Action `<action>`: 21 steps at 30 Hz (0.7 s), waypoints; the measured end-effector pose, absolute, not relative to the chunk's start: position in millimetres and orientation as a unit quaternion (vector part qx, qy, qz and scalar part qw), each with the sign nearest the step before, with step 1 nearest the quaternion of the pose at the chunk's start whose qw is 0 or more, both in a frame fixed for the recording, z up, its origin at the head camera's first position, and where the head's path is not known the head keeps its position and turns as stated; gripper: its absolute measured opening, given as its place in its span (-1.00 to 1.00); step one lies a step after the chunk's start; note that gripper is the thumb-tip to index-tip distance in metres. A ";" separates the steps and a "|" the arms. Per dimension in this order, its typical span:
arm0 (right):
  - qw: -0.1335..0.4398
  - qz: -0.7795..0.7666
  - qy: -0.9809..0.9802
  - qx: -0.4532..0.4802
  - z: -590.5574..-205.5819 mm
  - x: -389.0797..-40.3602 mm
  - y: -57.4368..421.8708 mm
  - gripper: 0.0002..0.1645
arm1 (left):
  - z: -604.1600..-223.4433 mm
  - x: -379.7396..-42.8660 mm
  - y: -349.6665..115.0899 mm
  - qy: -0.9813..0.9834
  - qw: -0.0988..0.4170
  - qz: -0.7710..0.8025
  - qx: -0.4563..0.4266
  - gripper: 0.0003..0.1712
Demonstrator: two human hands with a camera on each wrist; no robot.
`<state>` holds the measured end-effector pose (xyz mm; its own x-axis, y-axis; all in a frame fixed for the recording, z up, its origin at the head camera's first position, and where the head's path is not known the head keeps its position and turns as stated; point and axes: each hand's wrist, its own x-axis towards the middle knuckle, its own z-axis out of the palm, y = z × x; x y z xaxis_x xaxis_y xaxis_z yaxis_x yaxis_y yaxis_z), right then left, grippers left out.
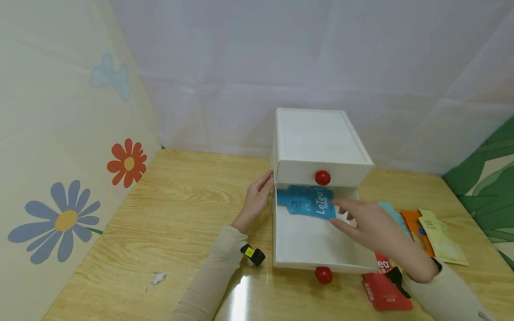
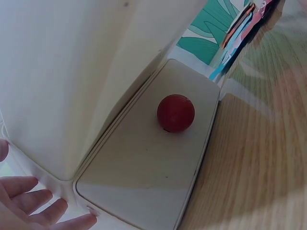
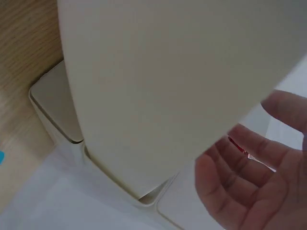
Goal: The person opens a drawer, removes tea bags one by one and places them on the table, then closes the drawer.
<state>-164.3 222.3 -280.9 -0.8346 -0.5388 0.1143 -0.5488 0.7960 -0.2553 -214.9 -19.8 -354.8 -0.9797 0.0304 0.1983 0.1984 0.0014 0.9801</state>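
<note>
A white two-drawer box [image 1: 321,133] stands on the wooden table, its lower drawer [image 1: 311,243] pulled out. In that drawer, towards the back, lies a blue packet [image 1: 307,203] lettered "LeTea". At the packet's right end is my right hand [image 1: 369,223], thumb and fingers spread apart around its edge; in the right wrist view this hand [image 3: 254,177] shows loosely bent fingers beside the drawer's wall. My left hand [image 1: 257,198] rests its fingers against the box's left side. The left wrist view shows the drawer's red round knob [image 2: 176,113].
Right of the box lie a light blue packet [image 1: 395,216], an orange packet [image 1: 411,225] and a pale yellow packet [image 1: 443,240]. Red packets [image 1: 387,294] lie near the drawer's front right corner, partly under the right forearm. A white cloth wall [image 1: 241,67] rises behind.
</note>
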 end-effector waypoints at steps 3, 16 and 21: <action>-0.003 0.097 -0.947 0.306 -282.7 -169.7 216.2 -0.45 | -354.5 -214.4 -19.7 -0.707 0.060 -0.700 -0.081 -0.56; -0.075 -0.016 -0.920 0.384 -285.4 -191.2 190.4 -0.16 | -354.1 -213.8 -19.9 -0.706 0.059 -0.702 -0.080 -0.56; -0.097 -0.036 -0.917 0.386 -287.5 -200.4 185.9 -0.11 | -353.8 -213.5 -19.9 -0.704 0.058 -0.703 -0.081 -0.56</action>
